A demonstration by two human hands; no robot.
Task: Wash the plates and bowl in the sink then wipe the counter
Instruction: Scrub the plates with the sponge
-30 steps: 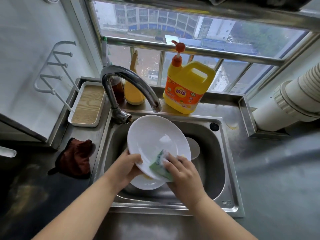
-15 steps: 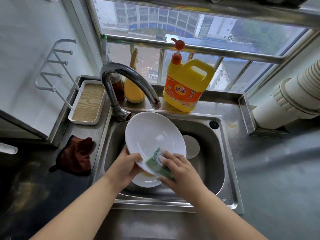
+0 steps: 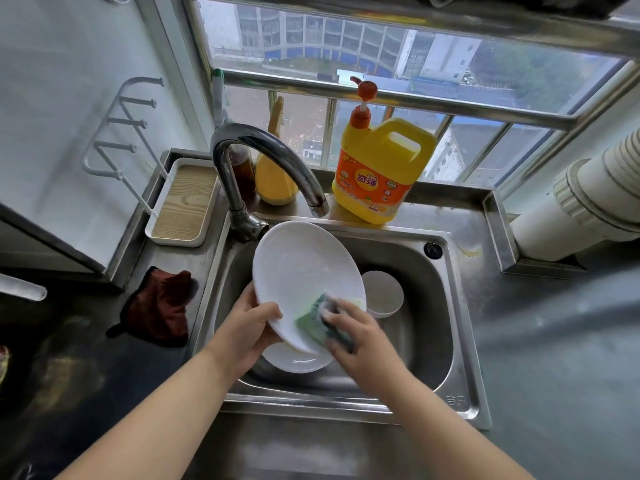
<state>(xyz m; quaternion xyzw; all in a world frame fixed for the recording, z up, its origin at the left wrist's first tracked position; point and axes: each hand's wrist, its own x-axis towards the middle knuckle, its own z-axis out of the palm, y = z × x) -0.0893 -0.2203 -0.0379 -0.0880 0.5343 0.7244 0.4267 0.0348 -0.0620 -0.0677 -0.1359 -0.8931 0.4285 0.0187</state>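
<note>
From the head view, the person's left hand (image 3: 251, 325) is gripping the near rim of a white plate (image 3: 304, 278), tilting it over the sink (image 3: 460, 344) so its face is open to scrubbing. The right hand (image 3: 360, 336) is pinching a green sponge (image 3: 317, 323) against the plate's lower edge. In the sink, a second plate (image 3: 294, 358) is lying beneath and a bowl (image 3: 382, 292) is waiting behind. A brown cloth (image 3: 161, 306) is resting on the tabletop (image 3: 554, 341) left of the sink, likely for wiping.

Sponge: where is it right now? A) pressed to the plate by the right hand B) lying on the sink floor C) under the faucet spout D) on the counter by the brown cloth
A: the right hand grips the green sponge against the tilted white plate, which the left hand holds over the sink.
</note>
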